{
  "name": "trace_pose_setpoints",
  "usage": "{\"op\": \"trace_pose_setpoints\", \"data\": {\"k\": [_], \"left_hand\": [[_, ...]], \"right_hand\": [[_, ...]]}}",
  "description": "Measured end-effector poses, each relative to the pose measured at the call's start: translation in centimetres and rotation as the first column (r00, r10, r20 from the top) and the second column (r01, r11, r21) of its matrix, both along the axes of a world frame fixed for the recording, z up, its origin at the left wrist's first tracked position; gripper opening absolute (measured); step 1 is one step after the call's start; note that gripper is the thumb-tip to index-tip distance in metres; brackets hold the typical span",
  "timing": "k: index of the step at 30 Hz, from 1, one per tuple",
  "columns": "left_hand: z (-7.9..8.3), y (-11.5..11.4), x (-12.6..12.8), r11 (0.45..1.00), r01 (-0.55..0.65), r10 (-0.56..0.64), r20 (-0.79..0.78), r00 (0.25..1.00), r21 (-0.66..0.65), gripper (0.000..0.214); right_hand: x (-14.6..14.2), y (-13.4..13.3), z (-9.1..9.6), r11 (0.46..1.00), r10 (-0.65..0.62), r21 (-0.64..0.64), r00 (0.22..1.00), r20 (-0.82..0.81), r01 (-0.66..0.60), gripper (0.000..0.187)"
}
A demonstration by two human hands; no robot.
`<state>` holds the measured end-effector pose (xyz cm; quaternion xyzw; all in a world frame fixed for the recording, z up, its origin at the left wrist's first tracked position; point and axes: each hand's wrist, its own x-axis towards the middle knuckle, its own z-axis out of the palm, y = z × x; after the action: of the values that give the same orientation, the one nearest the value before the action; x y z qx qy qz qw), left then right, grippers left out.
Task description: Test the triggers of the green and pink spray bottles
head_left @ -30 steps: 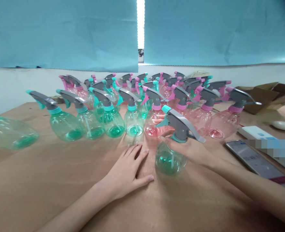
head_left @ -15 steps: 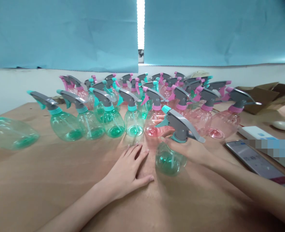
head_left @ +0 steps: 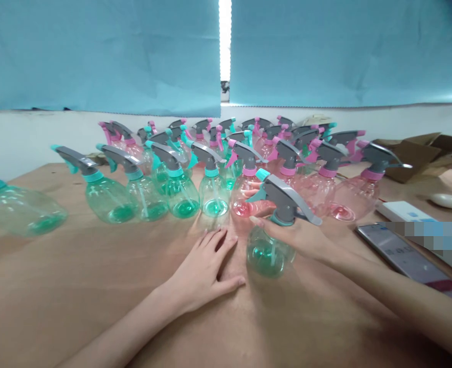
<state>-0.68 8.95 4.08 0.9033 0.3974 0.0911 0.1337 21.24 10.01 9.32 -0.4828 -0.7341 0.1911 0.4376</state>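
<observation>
The right hand [head_left: 300,236] grips the neck of a green spray bottle [head_left: 270,253] standing mid-table, while the left hand [head_left: 203,273] lies flat and open just beside it. Behind them, rows of green and pink spray bottles [head_left: 214,194] crowd toward the table's [head_left: 76,286] far edge; a phone [head_left: 398,253] lies near the right edge.

No text can be read. The phone [head_left: 406,255] lying on the desk [head_left: 76,286] has a lit screen with lines of writing, all too blurred to make out. The white box [head_left: 400,209] beside it bears small blue marks, too small to tell. The spray bottle [head_left: 270,250] shows no legible print.
</observation>
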Motion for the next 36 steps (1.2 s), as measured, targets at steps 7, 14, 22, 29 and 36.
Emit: {"op": "trace_pose_setpoints", "data": {"k": [7,14,22,29,36], "left_hand": [[2.2,-1.8,-0.5,0.992,-0.105,0.125,0.375,0.919,-0.073,0.073],[2.4,-4.0,-7.0,0.881,-0.469,0.383,0.488,0.784,0.062,0.062],[2.6,-4.7,-18.9,0.617,-0.777,0.654,0.467,0.595,0.124,0.055],[4.2,-1.1,-25.7,0.491,-0.855,0.744,0.43,0.512,0.168,0.064],[4.8,2.7,-27.8,0.499,-0.825,0.756,0.332,0.564,0.265,0.055]], "right_hand": [[-4.8,0.7,-1.2,0.973,0.228,0.092,0.944,-0.238,-0.212,0.037],[-14.9,1.5,-0.4,0.896,0.404,0.249,0.909,-0.105,-0.369,0.039],[-21.8,3.2,0.9,0.853,0.508,0.054,0.849,0.146,-0.52,0.063],[-25.7,6.2,1.1,0.946,0.307,0.03,0.921,0.24,-0.323,0.049],[-28.2,7.5,1.5,0.965,0.258,-0.112,0.939,0.228,-0.238,0.052]]}}
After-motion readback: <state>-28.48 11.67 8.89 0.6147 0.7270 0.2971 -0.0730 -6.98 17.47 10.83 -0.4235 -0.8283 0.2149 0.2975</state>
